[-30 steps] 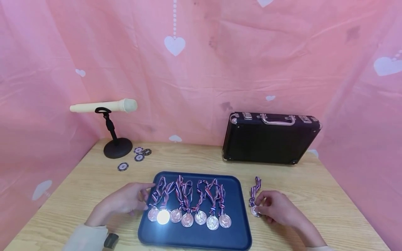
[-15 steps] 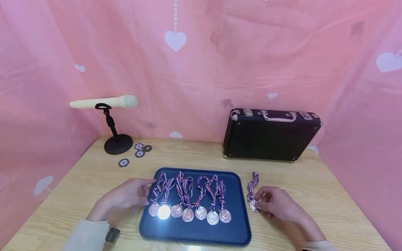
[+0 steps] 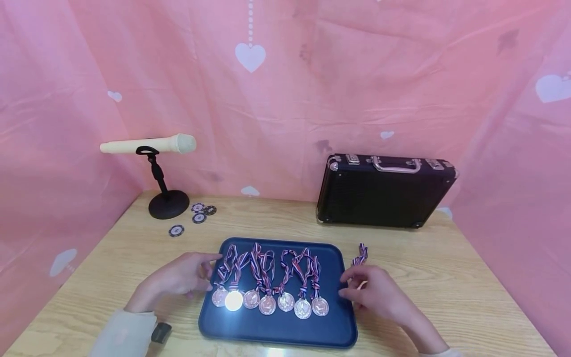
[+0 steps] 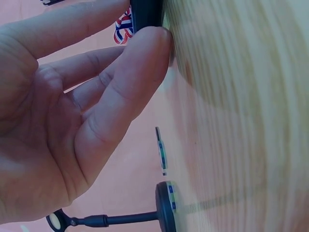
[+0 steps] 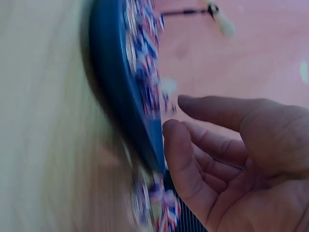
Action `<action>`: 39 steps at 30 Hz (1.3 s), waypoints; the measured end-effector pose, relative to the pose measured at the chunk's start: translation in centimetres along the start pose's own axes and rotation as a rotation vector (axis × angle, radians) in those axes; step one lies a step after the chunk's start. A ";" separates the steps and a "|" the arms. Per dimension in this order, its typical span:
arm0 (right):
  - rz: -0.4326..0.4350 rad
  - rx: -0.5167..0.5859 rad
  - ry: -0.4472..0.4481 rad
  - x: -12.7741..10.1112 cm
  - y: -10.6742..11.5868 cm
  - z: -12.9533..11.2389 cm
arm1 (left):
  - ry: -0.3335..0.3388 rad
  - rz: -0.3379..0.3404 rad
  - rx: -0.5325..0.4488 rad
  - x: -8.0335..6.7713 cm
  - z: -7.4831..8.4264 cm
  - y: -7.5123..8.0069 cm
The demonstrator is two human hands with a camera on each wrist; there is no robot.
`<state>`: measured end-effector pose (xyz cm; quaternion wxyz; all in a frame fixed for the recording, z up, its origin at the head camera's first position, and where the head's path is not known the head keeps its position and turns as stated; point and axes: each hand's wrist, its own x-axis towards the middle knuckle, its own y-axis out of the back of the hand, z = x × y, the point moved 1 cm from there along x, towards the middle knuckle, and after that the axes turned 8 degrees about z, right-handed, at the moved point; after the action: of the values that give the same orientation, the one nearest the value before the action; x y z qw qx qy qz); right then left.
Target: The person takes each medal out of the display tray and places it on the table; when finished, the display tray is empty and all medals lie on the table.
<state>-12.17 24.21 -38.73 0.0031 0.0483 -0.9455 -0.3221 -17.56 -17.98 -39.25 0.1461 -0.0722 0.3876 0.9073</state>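
Flanks navy tray [image 3: 276, 335] with left hand [image 3: 185, 275] and right hand [image 3: 373, 291], fingers [image 5: 179, 150] apart; could slide seven medals [image 3: 267, 304] inside by tilting, or, brushing low, nudge loose medal [image 3: 360, 255] on desk [image 3: 450, 277] at right.

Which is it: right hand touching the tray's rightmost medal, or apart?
Apart: the head view shows bare navy tray between the right hand and that medal.
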 end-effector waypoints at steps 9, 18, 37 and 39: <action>-0.062 -0.070 -0.008 -0.5 -3.7 -2.1 | 0.008 0.004 -0.009 -0.1 0.0 0.2; -0.001 -0.217 0.001 -1.1 -5.1 -2.3 | 0.004 0.004 -0.015 -0.1 0.0 0.2; -0.018 -0.044 -0.025 -1.1 -4.6 -1.5 | 0.003 0.005 -0.007 0.0 -0.1 0.0; -0.037 -0.012 -0.018 -1.0 -4.4 -1.3 | 0.003 0.004 -0.003 0.0 -0.1 0.0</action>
<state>-10.71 20.06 -40.37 -0.0110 0.0627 -0.9424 -0.3282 -17.56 -18.02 -39.29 0.1436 -0.0729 0.3865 0.9081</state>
